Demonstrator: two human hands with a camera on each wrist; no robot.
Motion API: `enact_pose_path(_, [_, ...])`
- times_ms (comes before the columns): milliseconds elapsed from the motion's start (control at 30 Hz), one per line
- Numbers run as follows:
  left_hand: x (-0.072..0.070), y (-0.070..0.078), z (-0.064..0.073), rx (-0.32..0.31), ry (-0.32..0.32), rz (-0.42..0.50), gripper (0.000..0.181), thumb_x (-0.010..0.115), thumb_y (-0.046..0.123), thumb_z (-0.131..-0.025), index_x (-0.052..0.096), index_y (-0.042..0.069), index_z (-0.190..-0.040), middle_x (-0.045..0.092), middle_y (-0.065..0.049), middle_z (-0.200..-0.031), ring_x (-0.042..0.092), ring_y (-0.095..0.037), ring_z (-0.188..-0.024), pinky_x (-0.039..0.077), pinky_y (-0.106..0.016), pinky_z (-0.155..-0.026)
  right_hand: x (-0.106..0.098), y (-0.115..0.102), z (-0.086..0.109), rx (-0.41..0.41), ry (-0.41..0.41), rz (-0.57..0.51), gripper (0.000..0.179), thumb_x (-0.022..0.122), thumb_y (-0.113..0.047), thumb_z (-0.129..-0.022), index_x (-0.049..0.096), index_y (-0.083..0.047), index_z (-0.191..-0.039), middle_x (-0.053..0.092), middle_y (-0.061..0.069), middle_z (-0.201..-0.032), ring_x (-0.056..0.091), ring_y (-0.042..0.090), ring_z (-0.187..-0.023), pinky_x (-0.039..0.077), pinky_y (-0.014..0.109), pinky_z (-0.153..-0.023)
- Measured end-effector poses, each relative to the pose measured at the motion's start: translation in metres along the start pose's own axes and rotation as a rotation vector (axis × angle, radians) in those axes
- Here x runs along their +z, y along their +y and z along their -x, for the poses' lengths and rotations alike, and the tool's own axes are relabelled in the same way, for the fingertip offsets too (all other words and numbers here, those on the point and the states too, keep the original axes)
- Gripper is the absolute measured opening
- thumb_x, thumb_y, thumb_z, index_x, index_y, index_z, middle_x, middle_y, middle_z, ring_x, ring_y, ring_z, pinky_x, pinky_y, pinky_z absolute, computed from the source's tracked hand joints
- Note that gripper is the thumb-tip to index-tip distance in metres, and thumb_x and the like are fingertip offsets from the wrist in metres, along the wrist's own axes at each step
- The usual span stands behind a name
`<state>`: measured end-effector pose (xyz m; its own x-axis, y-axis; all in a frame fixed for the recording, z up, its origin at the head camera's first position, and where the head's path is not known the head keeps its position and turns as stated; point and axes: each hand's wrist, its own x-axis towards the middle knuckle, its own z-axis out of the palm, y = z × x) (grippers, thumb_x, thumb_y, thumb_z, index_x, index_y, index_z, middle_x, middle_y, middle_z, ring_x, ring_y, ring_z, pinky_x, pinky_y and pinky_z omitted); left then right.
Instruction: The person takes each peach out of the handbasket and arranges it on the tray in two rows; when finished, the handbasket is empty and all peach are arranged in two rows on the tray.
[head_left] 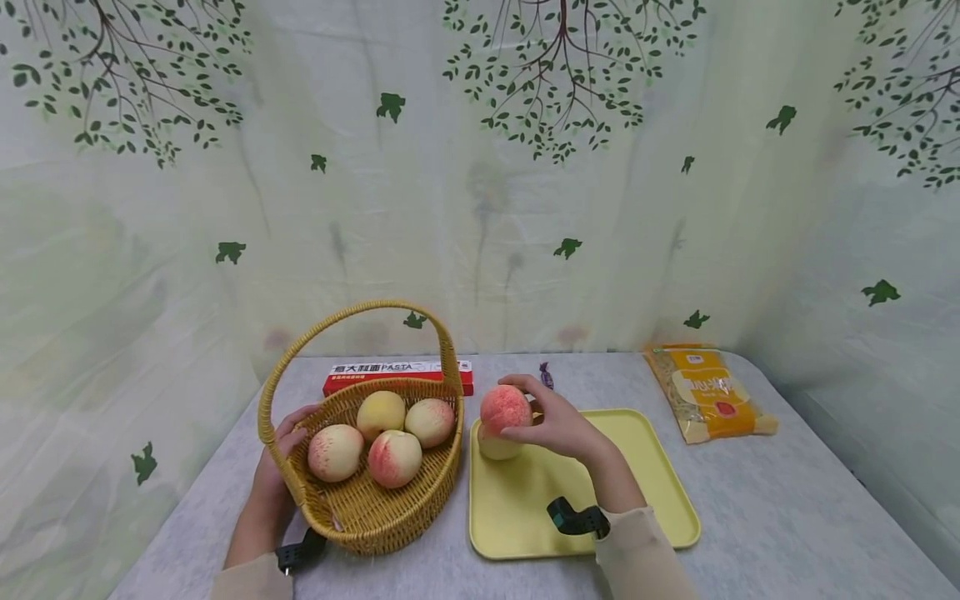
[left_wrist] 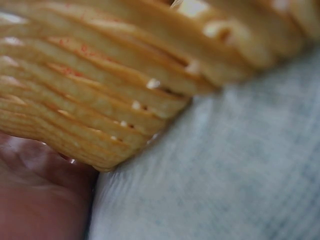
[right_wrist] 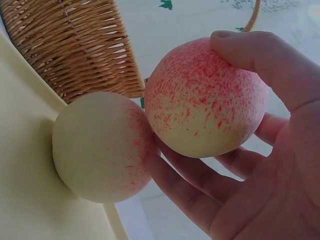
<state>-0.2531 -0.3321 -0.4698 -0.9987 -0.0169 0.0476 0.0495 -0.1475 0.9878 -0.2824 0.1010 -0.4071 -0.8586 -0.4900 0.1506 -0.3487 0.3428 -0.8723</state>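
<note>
My right hand (head_left: 561, 423) grips a red-blushed peach (head_left: 505, 407) between thumb and fingers. A paler peach (right_wrist: 100, 150) sits on the yellow tray (head_left: 536, 521), and the held one is right above it in the head view. In the right wrist view, my fingertips reach the paler peach's side. To the left stands a wicker basket (head_left: 375, 533) with a tall arched handle and several peaches (head_left: 395, 459) inside. My left hand (head_left: 272, 475) holds the basket's left side, fingers over the rim. Its palm lies against the woven wall in the left wrist view.
Behind the basket lies a red and white pasta box (head_left: 341, 379). A small purple-wrapped candy (head_left: 546, 375) is behind the tray. An orange and yellow food bag (head_left: 705, 392) lies at the back right of the grey table (head_left: 795, 525). A leaf-printed curtain (head_left: 480, 208) hangs behind.
</note>
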Motion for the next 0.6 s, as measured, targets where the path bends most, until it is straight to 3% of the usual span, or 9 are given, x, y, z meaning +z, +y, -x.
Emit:
enact_pose_path(333, [0.002, 0.001, 0.002, 0.041, -0.011, 0.005, 0.042, 0.037, 0.027, -0.108, 0.038, 0.014, -0.148, 0.058, 0.013, -0.128, 0.057, 0.001, -0.113, 0.046, -0.016, -0.093, -0.004, 0.002, 0.003, 0.024, -0.004, -0.054, 0.067, 0.078, -0.027, -0.086, 0.046, -0.024, -0.144, 0.055, 0.007, -0.139, 0.061, 0.027, -0.117, 0.052, 0.037, -0.092])
enact_pose_path(600, [0.003, 0.003, 0.003, 0.031, -0.003, 0.007, 0.041, 0.038, 0.026, -0.108, 0.038, 0.014, -0.148, 0.058, 0.014, -0.127, 0.057, 0.001, -0.113, 0.047, -0.016, -0.093, -0.010, 0.012, 0.004, 0.058, 0.003, -0.060, 0.067, 0.078, -0.030, -0.086, 0.045, -0.025, -0.144, 0.055, 0.006, -0.139, 0.060, 0.027, -0.121, 0.052, 0.041, -0.096])
